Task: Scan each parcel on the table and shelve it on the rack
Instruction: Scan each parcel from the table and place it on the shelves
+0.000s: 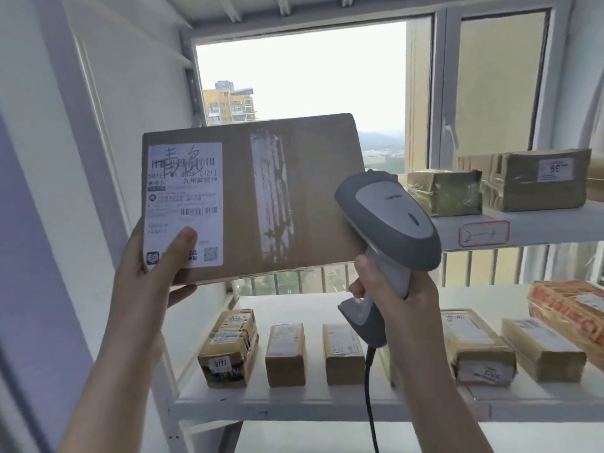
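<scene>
White rack shelves (327,408) against a bright window already carry rows of parcels. At 10 o'clock the left hand (153,273) pinches a flat cardboard parcel (251,197); its grip is closed, thumb on the shipping label (184,204). The right hand (389,289) is wrapped around a corded barcode scanner (389,217). Likely risks: the thumb or handwriting blocks a barcode, or the one-corner hold slips.
</scene>
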